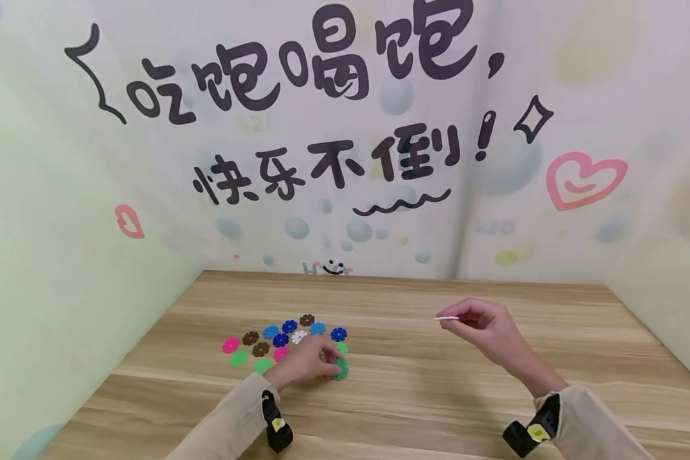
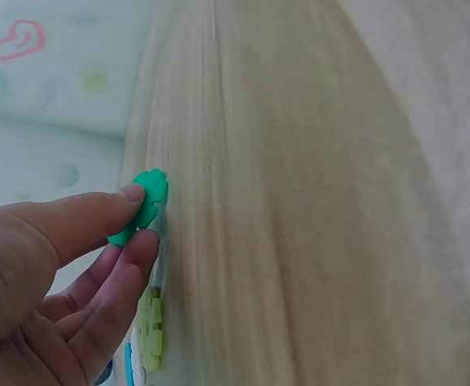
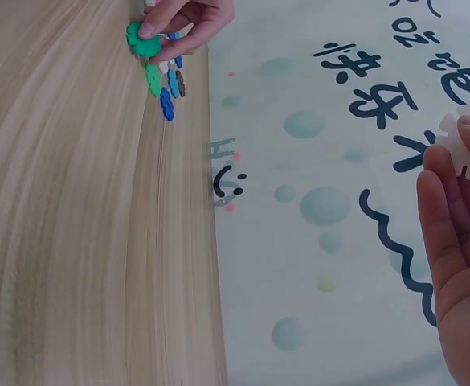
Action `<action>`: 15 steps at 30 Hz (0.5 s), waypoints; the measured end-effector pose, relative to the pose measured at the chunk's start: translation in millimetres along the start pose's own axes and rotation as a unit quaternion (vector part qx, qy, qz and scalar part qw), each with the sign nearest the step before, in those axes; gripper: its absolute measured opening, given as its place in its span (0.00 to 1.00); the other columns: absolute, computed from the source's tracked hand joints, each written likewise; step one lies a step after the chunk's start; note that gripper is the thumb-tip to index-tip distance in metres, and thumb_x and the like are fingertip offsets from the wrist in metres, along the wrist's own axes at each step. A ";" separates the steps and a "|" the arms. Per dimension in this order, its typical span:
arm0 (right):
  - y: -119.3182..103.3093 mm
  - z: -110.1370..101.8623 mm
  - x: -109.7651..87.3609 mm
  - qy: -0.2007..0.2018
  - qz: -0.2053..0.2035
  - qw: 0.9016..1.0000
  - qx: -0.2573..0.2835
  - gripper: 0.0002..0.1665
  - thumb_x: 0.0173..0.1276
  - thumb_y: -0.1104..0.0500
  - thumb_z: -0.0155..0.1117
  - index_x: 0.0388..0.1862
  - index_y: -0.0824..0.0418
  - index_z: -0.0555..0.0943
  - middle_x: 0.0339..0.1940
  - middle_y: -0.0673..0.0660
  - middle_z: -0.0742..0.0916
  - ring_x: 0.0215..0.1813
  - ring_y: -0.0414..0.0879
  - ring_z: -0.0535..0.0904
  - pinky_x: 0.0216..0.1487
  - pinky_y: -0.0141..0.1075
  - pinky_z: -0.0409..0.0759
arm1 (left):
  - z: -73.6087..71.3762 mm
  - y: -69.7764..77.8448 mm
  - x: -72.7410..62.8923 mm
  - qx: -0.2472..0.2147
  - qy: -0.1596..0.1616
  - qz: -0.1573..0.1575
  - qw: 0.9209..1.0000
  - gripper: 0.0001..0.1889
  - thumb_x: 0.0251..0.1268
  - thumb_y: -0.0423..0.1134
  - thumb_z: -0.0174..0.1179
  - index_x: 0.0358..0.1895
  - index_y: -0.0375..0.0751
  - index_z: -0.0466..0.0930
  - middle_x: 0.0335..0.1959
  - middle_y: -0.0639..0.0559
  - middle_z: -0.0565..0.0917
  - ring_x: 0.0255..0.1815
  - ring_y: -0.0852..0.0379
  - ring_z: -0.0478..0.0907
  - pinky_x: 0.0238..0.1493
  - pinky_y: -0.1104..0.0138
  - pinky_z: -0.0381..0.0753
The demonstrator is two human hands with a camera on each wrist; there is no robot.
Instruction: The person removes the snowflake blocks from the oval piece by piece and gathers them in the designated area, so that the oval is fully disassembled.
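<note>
My left hand pinches a green notched plastic building disc between thumb and fingers, at the right end of a spread of similar discs. In the head view the disc is low at the table. Held up in the air to the right, my right hand pinches a white notched building disc, which appears edge-on in the head view. Blue, brown, pink, light green and white discs lie around and behind my left hand, among them a dark blue disc and a pink disc. My left hand hides part of the spread.
The wooden table reaches back to a white printed cloth with black lettering. Pale walls stand to the left and right. Each wrist wears a black strapped camera.
</note>
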State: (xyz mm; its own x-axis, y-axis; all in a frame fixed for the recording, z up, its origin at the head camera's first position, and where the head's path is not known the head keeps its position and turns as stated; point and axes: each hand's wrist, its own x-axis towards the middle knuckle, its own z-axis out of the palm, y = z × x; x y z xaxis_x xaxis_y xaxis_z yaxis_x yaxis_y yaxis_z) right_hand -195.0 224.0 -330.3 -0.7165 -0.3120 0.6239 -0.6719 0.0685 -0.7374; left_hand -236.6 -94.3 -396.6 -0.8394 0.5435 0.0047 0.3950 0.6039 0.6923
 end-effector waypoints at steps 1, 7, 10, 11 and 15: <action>-0.5 0.2 0.1 -0.001 0.001 1.000 -0.001 0.10 0.53 0.79 0.58 0.33 0.70 0.79 0.32 0.57 0.84 0.32 0.41 0.80 0.29 0.29 0.79 | -0.1 0.2 0.0 0.005 0.002 0.000 1.000 0.09 0.47 0.36 0.66 0.34 0.39 0.82 0.22 0.58 0.76 0.23 0.62 0.72 0.22 0.72 0.74; -3.0 0.7 0.8 -0.003 0.005 1.000 -0.002 0.09 0.53 0.78 0.58 0.33 0.70 0.79 0.31 0.58 0.84 0.31 0.41 0.80 0.29 0.30 0.79 | -0.1 -1.7 0.1 0.000 0.001 0.006 1.000 0.11 0.45 0.33 0.67 0.35 0.36 0.81 0.24 0.57 0.76 0.25 0.62 0.71 0.24 0.72 0.75; -3.1 0.9 0.7 -0.006 0.005 1.000 0.001 0.10 0.54 0.78 0.57 0.33 0.70 0.79 0.32 0.55 0.84 0.31 0.41 0.80 0.29 0.30 0.79 | 0.7 -2.5 0.5 0.002 0.000 0.006 1.000 0.11 0.46 0.34 0.66 0.36 0.36 0.81 0.24 0.57 0.76 0.26 0.62 0.71 0.25 0.73 0.74; -3.0 1.0 0.6 -0.007 0.005 1.000 0.001 0.10 0.54 0.78 0.57 0.33 0.70 0.79 0.32 0.54 0.84 0.31 0.41 0.80 0.29 0.30 0.79 | 0.8 -2.3 0.6 0.000 0.000 0.007 1.000 0.12 0.46 0.35 0.66 0.36 0.36 0.81 0.24 0.57 0.76 0.25 0.62 0.72 0.25 0.73 0.75; -3.4 1.9 0.6 -0.009 0.013 1.000 0.000 0.08 0.54 0.78 0.57 0.33 0.71 0.79 0.32 0.51 0.84 0.31 0.41 0.80 0.29 0.30 0.79 | -0.2 2.6 0.4 -0.021 0.006 0.009 1.000 0.13 0.49 0.35 0.64 0.39 0.35 0.80 0.25 0.56 0.76 0.24 0.61 0.73 0.25 0.72 0.76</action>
State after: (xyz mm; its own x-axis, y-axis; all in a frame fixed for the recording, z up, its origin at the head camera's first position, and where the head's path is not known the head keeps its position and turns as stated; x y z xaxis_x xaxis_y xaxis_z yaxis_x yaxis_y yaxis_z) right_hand -192.7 221.7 -328.0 -0.7304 -0.3270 0.5997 -0.6529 0.0763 -0.7536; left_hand -236.0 -92.6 -394.6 -0.8364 0.5475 0.0258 0.3949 0.5693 0.7210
